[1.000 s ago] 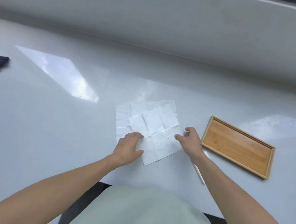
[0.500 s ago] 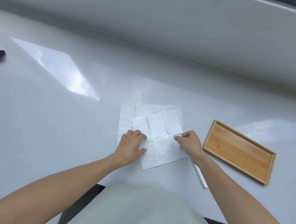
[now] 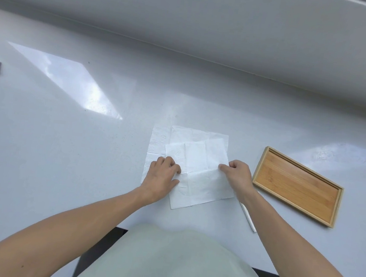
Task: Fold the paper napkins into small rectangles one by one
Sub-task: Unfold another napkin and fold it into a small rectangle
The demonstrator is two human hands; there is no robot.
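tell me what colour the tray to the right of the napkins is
Light brown bamboo-like wood with a paler rim, tray, seen in the head view.

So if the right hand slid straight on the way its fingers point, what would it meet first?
The right hand points left across the top napkin, so it would likely first meet the left hand resting on that napkin's left side. Nothing else shows between them.

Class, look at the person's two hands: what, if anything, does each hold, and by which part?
Both are on the top napkin: the right hand pinches its right edge, the left hand presses its left side flat; a grip there cannot be told.
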